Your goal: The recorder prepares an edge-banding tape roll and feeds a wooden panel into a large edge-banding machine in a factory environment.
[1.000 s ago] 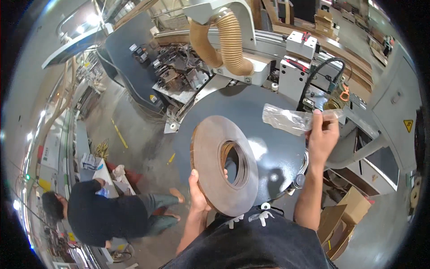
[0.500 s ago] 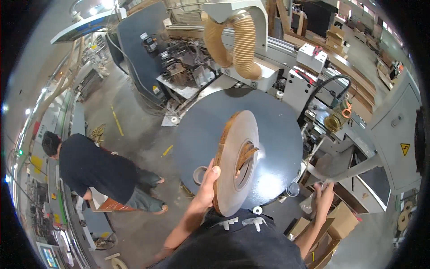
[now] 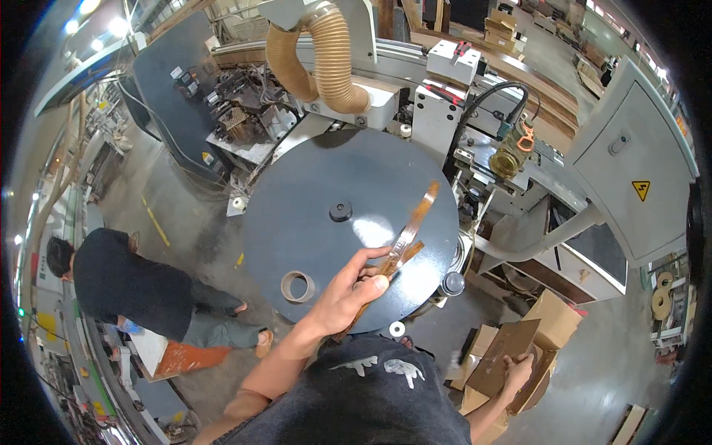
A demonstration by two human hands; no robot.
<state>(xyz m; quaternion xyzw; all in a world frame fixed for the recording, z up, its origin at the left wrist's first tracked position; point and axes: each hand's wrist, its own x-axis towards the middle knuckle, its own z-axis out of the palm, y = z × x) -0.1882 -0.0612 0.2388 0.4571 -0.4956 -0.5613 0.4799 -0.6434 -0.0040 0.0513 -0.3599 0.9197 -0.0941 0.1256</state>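
Observation:
My left hand (image 3: pixel 348 295) grips a roll of brown wood-grain edge banding (image 3: pixel 419 215) above the round grey table. The roll is turned nearly edge-on, so its flat side is hidden, and a loose strip end sticks out near my fingers. At the lower right, my right hand (image 3: pixel 517 370) is over an open cardboard box (image 3: pixel 558 319), its fingers curled in front of a brown cardboard flap (image 3: pixel 506 356). Whether it pinches the flap or something small cannot be made out.
The round grey table (image 3: pixel 297 200) carries a black centre knob (image 3: pixel 340 211) and a cardboard ring (image 3: pixel 297 286). Behind it hangs a ribbed tan hose (image 3: pixel 334 55). A grey cabinet (image 3: pixel 630 163) stands at right. Another person (image 3: pixel 133 282) bends over at left.
The banding roll has turned from showing its flat side to nearly edge-on. My right hand has moved down to the cardboard box. The view has shifted, uncovering the table's centre knob.

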